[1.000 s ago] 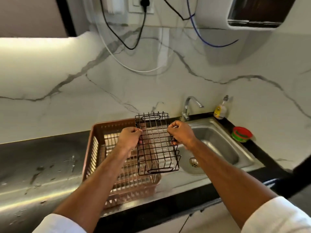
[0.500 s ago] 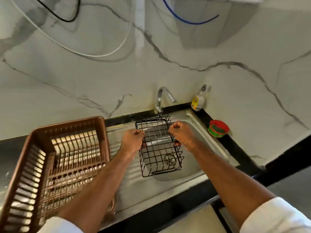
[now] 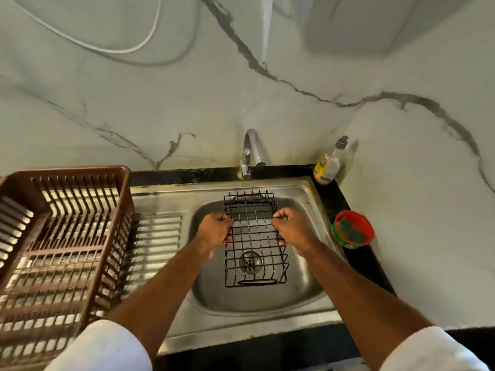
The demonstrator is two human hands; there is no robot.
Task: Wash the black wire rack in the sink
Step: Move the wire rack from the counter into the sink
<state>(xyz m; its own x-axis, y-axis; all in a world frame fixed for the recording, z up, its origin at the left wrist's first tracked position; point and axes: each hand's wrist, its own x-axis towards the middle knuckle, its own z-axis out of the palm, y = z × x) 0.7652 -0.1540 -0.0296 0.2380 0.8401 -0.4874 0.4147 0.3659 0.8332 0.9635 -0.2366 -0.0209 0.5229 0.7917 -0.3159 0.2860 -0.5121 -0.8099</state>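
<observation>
Black rectangular wire rack [image 3: 254,241] held over steel sink basin [image 3: 214,295], above round drain [image 3: 250,261]. Left hand [image 3: 215,232] clenched on rack's left edge, right hand [image 3: 293,231] clenched on right edge. Curved chrome tap [image 3: 253,152] at sink's back edge. Brown plastic slatted dish basket [image 3: 61,242] on left drainboard. Clear soap bottle [image 3: 330,163] at back right corner; red round bowl [image 3: 352,228] by sink's right edge.

Single head cam, wide-angle, pitched steeply down and forward from above the counter edge. Sink [image 3: 308,285] sits centre frame at arm's reach; tap [image 3: 251,153] at 12 o'clock from it, brown basket [image 3: 67,178] at 9, marble wall [image 3: 187,97] fills the upper half. Both forearms enter from 6 o'clock. No second view, so no overlap.
</observation>
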